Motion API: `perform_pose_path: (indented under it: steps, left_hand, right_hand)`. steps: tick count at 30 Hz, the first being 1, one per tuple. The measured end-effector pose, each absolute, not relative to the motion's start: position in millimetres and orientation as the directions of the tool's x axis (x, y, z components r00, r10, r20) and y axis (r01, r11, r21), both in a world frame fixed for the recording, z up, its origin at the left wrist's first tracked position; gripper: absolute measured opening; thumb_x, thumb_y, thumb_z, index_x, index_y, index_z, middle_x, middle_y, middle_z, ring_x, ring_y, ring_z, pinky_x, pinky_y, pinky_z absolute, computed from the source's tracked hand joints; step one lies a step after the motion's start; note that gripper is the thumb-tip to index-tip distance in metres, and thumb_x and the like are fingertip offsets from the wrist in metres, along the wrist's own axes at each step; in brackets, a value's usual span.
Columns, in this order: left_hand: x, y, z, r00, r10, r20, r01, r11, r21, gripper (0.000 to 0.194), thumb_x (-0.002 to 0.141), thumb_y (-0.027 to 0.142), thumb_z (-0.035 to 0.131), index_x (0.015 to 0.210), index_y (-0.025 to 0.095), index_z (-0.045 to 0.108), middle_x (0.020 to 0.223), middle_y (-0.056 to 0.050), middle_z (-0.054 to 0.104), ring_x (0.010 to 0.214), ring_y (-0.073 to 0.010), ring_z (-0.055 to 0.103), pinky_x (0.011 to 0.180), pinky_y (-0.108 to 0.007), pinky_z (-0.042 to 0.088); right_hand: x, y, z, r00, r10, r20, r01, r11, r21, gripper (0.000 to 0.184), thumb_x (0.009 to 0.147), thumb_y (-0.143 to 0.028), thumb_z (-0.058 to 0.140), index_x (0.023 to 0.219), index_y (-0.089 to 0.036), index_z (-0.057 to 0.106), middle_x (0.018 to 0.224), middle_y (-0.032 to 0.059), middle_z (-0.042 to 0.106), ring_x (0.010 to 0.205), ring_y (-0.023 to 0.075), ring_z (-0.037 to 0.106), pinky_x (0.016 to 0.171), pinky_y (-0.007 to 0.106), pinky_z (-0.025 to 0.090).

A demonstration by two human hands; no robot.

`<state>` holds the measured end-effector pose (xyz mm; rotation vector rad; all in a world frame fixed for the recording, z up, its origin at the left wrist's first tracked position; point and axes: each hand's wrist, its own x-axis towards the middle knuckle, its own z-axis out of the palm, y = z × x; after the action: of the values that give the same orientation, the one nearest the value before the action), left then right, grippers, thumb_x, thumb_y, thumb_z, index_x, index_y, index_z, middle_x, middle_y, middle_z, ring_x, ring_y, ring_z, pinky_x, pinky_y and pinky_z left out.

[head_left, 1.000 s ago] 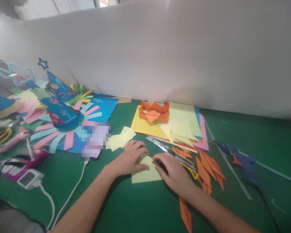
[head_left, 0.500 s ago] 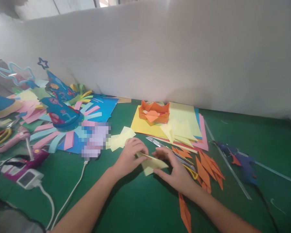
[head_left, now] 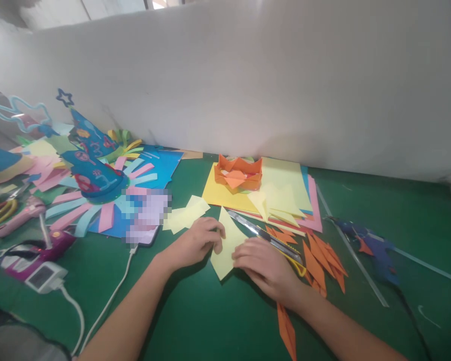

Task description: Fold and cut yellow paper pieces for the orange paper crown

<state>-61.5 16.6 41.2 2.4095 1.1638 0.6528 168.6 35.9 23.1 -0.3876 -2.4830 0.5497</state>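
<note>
A pale yellow sheet of paper (head_left: 226,246) stands cornerwise on the green table, one corner towards me and one pointing away. My left hand (head_left: 199,241) has its fingers curled over the paper's left edge. From the right, my right hand (head_left: 265,265) grips the opposite edge, its fingers together and the thumb hidden. A utility knife (head_left: 261,233) lies just beyond my right hand, beside yellow-handled scissors (head_left: 298,265) that are partly covered. Folded orange paper pieces (head_left: 317,263) are spread to the right, and one orange piece (head_left: 286,328) lies below my right wrist.
Behind stand an orange paper crown-like box (head_left: 238,173) and stacked coloured sheets (head_left: 285,178). Small yellow papers (head_left: 186,214), a phone (head_left: 150,218) on a white cable and decorated blue cone hats (head_left: 97,173) are left. A blue glue gun (head_left: 376,250) lies right.
The yellow paper was flat and square to me, then lifted and bent; now it is turned cornerwise. My hands have shifted to its two side edges.
</note>
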Motion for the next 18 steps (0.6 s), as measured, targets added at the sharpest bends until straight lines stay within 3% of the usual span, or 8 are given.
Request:
perform_pose_path:
  steps: [3,6,10,14,18]
  left_hand:
    - [-63.3,16.2,38.7,0.582,0.790,0.195,0.582,-0.572,0.578,0.032,0.072,-0.007,0.037,0.067,0.018,0.056,0.095,-0.003,0.061,0.092,-0.0139,0.055,0.082,-0.027,0.043]
    - [-66.2,14.6,39.5,0.576,0.803,0.149,0.569,-0.526,0.633,0.033,0.065,-0.009,0.036,0.067,0.017,0.056,0.095,-0.003,0.060,0.091,-0.0132,0.057,0.080,-0.025,0.045]
    - [-69.3,14.3,44.3,0.589,0.800,0.116,0.568,-0.511,0.645,0.039,0.061,-0.010,0.033,0.069,0.018,0.059,0.094,-0.002,0.061,0.094,-0.0131,0.057,0.082,-0.025,0.045]
    - [-62.8,16.6,44.6,0.538,0.833,0.133,0.623,-0.498,0.603,0.037,0.078,-0.003,0.035,0.087,0.020,0.062,0.097,-0.004,0.060,0.090,-0.0143,0.058,0.078,-0.026,0.047]
    - [-52.3,18.2,38.5,0.498,0.847,0.186,0.662,-0.510,0.549,0.025,0.091,0.012,0.038,0.100,0.019,0.060,0.119,-0.010,0.054,0.108,-0.0192,0.053,0.088,-0.032,0.046]
  right_hand:
    - [165.4,33.1,26.5,-0.865,0.332,0.375,0.132,0.873,-0.470,0.021,0.093,-0.014,0.039,0.096,-0.022,0.058,0.097,0.0051,0.067,0.096,0.0153,0.059,0.087,0.034,0.044]
    - [166.0,31.8,30.3,-0.890,0.329,0.316,0.154,0.869,-0.471,0.018,0.091,-0.021,0.046,0.105,-0.021,0.057,0.111,0.0083,0.063,0.109,0.0185,0.053,0.095,0.038,0.040]
    - [170.3,33.2,28.6,-0.881,0.411,0.233,0.248,0.823,-0.511,0.047,0.082,-0.042,0.061,0.122,-0.020,0.051,0.126,0.0121,0.055,0.121,0.0237,0.046,0.099,0.041,0.039]
    - [172.6,35.1,22.8,-0.843,0.508,0.173,0.335,0.750,-0.571,0.049,0.081,-0.041,0.063,0.124,-0.023,0.049,0.127,0.0103,0.056,0.119,0.0225,0.049,0.097,0.038,0.043]
    - [173.1,36.3,23.8,-0.857,0.494,0.143,0.323,0.734,-0.598,0.040,0.085,-0.035,0.059,0.122,-0.023,0.051,0.124,0.0087,0.059,0.121,0.0222,0.049,0.097,0.037,0.043]
